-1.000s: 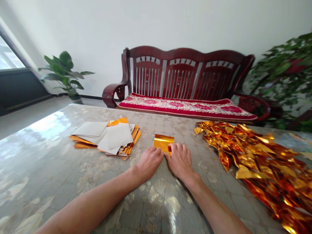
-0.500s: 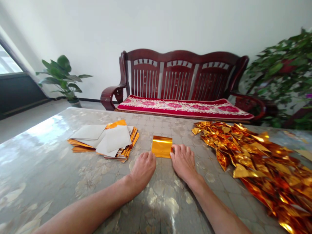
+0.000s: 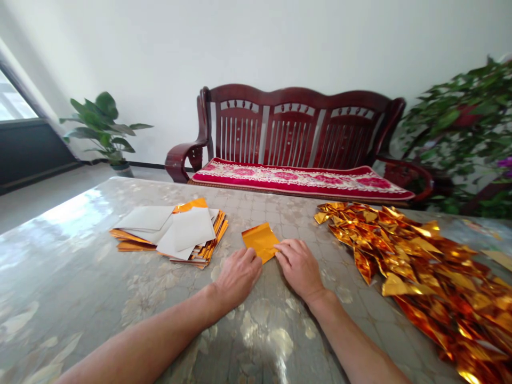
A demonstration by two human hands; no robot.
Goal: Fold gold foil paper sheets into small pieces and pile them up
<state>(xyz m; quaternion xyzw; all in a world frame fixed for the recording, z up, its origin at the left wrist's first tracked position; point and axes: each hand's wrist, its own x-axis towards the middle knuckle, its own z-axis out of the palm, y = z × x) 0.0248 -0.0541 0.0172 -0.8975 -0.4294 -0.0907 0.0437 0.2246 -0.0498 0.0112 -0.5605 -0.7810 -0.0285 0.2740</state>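
A sheet of gold foil paper (image 3: 261, 240) lies turned at an angle on the table between my hands, its far edge showing a crease. My left hand (image 3: 239, 273) is closed at its near left corner, fingers pressed onto the paper. With thumb and fingers together, my right hand (image 3: 298, 266) pinches its right corner. Left of them is a stack of foil sheets (image 3: 192, 232), several with the pale back facing up. To the right spreads a large heap of folded gold foil pieces (image 3: 424, 266).
The table (image 3: 160, 298) has a glossy patterned cover. Behind it stands a dark red wooden bench (image 3: 294, 128) with a red and white floral cushion (image 3: 304, 178). A potted plant (image 3: 106, 128) is at the back left; leafy greenery (image 3: 468, 122) fills the right. Clear plastic (image 3: 480, 229) lies beyond the heap.
The gold foil paper has turned from square-on to a slant. My left hand has shifted slightly right onto its near corner, and my right hand now pinches the right corner.
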